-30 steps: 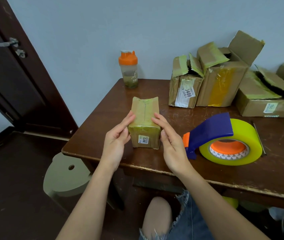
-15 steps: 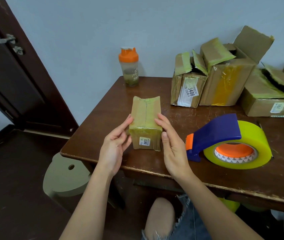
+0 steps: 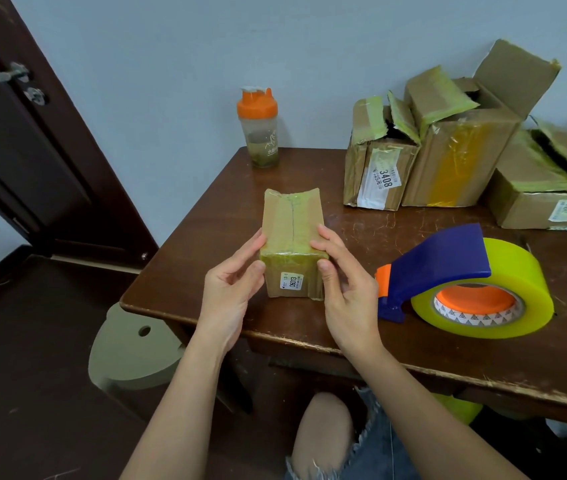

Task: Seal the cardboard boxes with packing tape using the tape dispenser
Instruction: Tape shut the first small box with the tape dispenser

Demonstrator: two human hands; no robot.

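A small cardboard box (image 3: 291, 226), wrapped in yellowish tape with a white label on its near face, stands on the brown table (image 3: 344, 327) near the front left corner. My left hand (image 3: 232, 289) holds its near left corner, fingers along the side and thumb at the front edge. My right hand (image 3: 346, 289) holds the near right corner, thumb on the front face and fingers on the top edge. The tape dispenser (image 3: 462, 282), blue with an orange core and a yellow-green roll, lies flat on the table to the right, apart from my right hand.
Several larger cardboard boxes (image 3: 455, 157) with raised flaps stand at the back right. An orange-lidded shaker bottle (image 3: 261, 129) stands at the back left edge. A pale stool (image 3: 133, 351) sits below the table's left corner. A dark door (image 3: 15, 140) is at left.
Both hands have slid a little toward the box's near end, with the thumbs now at its front corners. The box and dispenser have not moved.
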